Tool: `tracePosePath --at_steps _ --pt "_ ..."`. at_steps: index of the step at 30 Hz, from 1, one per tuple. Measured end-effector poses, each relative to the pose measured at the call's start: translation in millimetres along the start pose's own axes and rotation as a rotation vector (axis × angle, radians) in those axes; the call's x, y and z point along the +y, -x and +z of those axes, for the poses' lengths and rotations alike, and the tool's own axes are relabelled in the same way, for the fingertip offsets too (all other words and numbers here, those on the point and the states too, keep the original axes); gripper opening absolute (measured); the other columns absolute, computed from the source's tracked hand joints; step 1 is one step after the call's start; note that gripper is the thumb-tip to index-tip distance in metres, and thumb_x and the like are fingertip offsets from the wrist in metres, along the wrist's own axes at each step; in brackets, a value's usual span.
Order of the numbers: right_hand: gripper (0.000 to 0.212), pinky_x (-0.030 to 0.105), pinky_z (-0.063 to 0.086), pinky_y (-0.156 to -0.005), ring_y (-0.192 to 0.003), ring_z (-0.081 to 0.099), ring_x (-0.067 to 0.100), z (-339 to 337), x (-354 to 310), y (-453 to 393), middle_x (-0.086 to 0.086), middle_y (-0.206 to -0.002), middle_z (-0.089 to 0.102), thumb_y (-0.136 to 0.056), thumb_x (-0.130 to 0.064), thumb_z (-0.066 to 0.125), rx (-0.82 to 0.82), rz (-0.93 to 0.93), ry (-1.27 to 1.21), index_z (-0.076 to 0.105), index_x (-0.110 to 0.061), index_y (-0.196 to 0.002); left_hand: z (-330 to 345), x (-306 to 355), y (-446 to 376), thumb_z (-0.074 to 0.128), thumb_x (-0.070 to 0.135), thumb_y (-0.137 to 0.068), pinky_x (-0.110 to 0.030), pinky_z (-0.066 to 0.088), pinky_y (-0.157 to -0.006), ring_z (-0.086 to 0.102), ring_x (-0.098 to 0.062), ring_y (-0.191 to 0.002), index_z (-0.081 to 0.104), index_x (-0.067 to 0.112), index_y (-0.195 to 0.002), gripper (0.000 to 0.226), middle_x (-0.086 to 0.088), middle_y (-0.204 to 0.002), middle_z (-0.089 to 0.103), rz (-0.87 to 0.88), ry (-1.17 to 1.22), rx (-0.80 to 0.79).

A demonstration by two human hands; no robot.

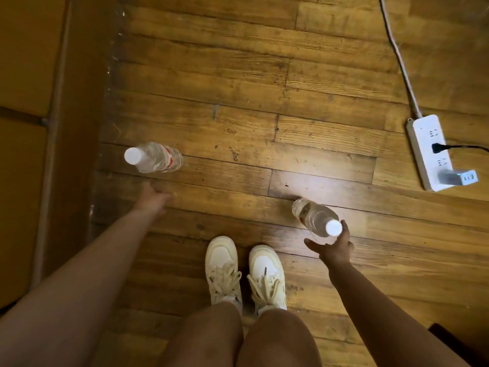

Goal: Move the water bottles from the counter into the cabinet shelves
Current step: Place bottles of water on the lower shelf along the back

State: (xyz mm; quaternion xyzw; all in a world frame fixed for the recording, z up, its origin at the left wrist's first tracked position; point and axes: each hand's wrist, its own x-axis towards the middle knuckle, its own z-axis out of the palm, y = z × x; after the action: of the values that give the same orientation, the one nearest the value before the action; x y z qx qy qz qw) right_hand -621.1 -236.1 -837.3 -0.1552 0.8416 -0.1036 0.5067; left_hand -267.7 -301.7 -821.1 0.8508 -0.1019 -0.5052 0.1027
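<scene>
Two clear water bottles with white caps stand on the wooden floor. The left bottle [154, 158] has a red label and stands near the wooden furniture. My left hand [154, 195] reaches toward it with its fingers extended, a short gap below it, touching nothing. The right bottle [313, 217] stands in front of my right foot. My right hand [334, 249] is spread around that bottle's top, with the thumb out to the left and a finger up beside the cap. The fingers are not closed on the bottle.
A wooden furniture front [29, 107] runs down the left side. A white power strip [426, 144] with plugs and its cable lies on the floor at the right. My feet in white sneakers [244, 271] stand at the bottom centre.
</scene>
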Motion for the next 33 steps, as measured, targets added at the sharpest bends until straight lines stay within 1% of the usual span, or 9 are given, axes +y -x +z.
tracePosePath --at_steps 3,6,10,14,17,23,27,31,33 --pt "0.104 0.049 0.034 -0.107 -0.128 0.035 0.03 -2.5 -1.0 -8.8 0.013 -0.142 0.025 -0.061 0.009 0.079 -0.027 -0.186 -0.071 0.027 -0.03 -0.143 -6.6 10.5 -19.2 0.075 0.009 -0.074 -0.044 0.039 -0.105 0.043 -0.032 -0.127 0.033 0.006 -0.139 0.078 -0.016 -0.141 0.043 0.047 -0.062 0.106" --pt "0.09 0.047 0.044 -0.099 -0.126 0.04 0.03 0.7 -2.5 -23.0 0.013 -0.137 0.038 -0.059 0.015 0.076 -0.102 -0.309 -0.144 0.04 -0.02 -0.133 -15.2 19.6 -42.5 0.078 0.008 -0.07 -0.042 0.035 -0.108 0.039 -0.027 -0.131 0.025 0.015 -0.144 0.091 -0.01 -0.145 0.039 0.071 0.129 0.231" --pt "0.072 0.028 0.048 -0.075 -0.114 0.048 0.028 1.3 -6.7 -23.6 0.015 -0.125 0.048 -0.064 0.016 0.072 -0.184 -0.305 -0.247 0.041 -0.013 -0.123 -13.8 21.5 -45.9 0.078 0.004 -0.067 -0.035 0.035 -0.108 0.041 -0.024 -0.131 0.037 0.011 -0.137 0.081 -0.007 -0.141 0.044 0.134 0.133 0.216" --pt "0.062 0.033 0.046 -0.083 -0.116 0.05 0.032 1.4 -21.4 -10.6 0.017 -0.126 0.052 -0.073 0.008 0.07 -0.176 -0.202 -0.379 0.042 -0.009 -0.126 -9.9 25.5 -18.8 0.066 0.004 -0.08 -0.04 0.036 -0.104 0.038 -0.027 -0.131 0.035 0.012 -0.137 0.065 -0.009 -0.144 0.039 0.122 0.33 0.063" --pt "0.055 0.045 0.036 -0.098 -0.113 0.046 0.021 -10.8 -39.7 19.2 0.0 -0.123 0.051 -0.079 0.0 0.065 -0.213 -0.087 -0.49 0.041 -0.028 -0.119 -15.2 20.8 23.0 0.074 0.006 -0.073 -0.033 0.038 -0.093 0.046 -0.024 -0.12 0.044 0.013 -0.13 0.065 -0.007 -0.131 0.05 0.133 0.118 0.066" --pt "0.075 0.054 0.033 -0.102 -0.118 0.046 0.02 -48.9 -93.7 119.4 0.003 -0.135 0.049 -0.06 -0.022 0.072 -0.275 -0.082 -0.543 0.041 -0.023 -0.128 -52.2 26.3 131.3 0.077 0.007 -0.069 -0.043 0.04 -0.104 0.053 -0.023 -0.117 0.05 0.013 -0.127 0.065 -0.004 -0.123 0.058 0.22 0.148 -0.145" --pt "0.074 0.053 0.032 -0.104 -0.12 0.048 0.021 -82.5 -135.1 194.6 0.005 -0.133 0.053 -0.062 -0.023 0.071 -0.337 -0.158 -0.49 0.044 -0.017 -0.131 -84.2 32.1 209.5 0.076 0.004 -0.068 -0.039 0.04 -0.103 0.054 -0.021 -0.115 0.052 0.012 -0.123 0.06 0.001 -0.114 0.062 0.27 0.219 -0.177" --pt "0.065 0.045 0.034 -0.099 -0.109 0.054 0.014 -115.7 -173.6 267.5 0.003 -0.118 0.062 -0.063 -0.02 0.069 -0.399 -0.26 -0.413 0.049 -0.013 -0.124 -129.5 44.2 290.9 0.074 -0.002 -0.068 -0.024 0.045 -0.087 0.061 -0.006 -0.098 0.058 0.024 -0.103 0.046 0.01 -0.1 0.065 0.404 0.318 -0.18" --pt "0.062 0.037 0.04 -0.088 -0.103 0.057 0.014 -127.8 -189.9 305.7 0.0 -0.11 0.064 -0.061 -0.019 0.07 -0.418 -0.321 -0.385 0.052 -0.014 -0.12 -158.2 48.0 327.6 0.073 0.001 -0.072 -0.024 0.045 -0.087 0.06 -0.011 -0.105 0.056 0.02 -0.114 0.049 0.002 -0.109 0.065 0.436 0.351 -0.194"
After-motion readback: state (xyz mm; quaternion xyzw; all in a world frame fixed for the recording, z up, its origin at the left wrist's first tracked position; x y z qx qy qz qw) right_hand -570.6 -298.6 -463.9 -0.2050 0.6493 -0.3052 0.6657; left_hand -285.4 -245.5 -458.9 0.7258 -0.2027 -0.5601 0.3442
